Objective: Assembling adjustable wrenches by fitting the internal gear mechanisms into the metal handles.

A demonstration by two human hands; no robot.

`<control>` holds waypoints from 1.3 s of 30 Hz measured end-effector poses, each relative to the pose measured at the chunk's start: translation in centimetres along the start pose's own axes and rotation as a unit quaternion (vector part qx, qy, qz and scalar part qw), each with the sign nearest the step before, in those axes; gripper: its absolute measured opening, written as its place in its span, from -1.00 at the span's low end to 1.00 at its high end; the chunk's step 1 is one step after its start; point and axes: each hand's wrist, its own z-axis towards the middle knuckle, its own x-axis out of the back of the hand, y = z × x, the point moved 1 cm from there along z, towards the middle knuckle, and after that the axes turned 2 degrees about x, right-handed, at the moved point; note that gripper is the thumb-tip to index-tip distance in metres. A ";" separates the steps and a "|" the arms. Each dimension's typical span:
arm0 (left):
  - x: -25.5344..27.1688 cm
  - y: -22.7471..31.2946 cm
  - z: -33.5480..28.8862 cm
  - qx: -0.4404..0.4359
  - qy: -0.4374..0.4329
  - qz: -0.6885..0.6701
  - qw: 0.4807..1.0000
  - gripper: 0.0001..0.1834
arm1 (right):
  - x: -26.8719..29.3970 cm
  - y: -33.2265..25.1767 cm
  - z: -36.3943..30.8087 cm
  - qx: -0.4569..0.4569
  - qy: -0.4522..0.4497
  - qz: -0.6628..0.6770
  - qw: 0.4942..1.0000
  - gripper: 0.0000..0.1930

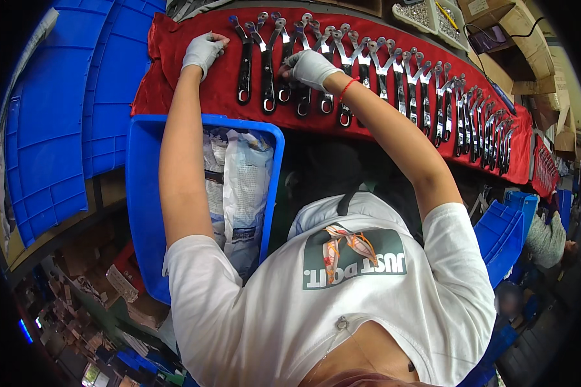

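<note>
Along a red cloth [193, 97] lies a long row of tools with black handles and forked, Y-shaped metal heads; each handle ends in an oval hole. My left hand [203, 53], in a white glove with bare fingertips, is over the cloth beside the leftmost forked tool [244, 71]. Its fingers are drawn together, with nothing visible in them. In a matching glove, my right hand [313, 68] reaches over the row. Its fingers are curled at the black handle of a forked tool [284, 91], and the hand covers part of the neighbouring tools.
Beneath my left arm stands a blue bin [276, 174] with paper-wrapped bundles [246, 180] inside. Big blue plastic panels [51, 116] are at the left. Trays of small parts [426, 16] and cardboard boxes [519, 45] sit behind the row. Another person's sleeve [546, 240] shows far right.
</note>
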 end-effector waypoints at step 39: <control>0.0 -0.2 0.1 -0.001 -0.013 0.034 0.999 -0.87 | 1.2 -0.9 -3.2 -0.001 -0.049 -0.388 0.920 -0.73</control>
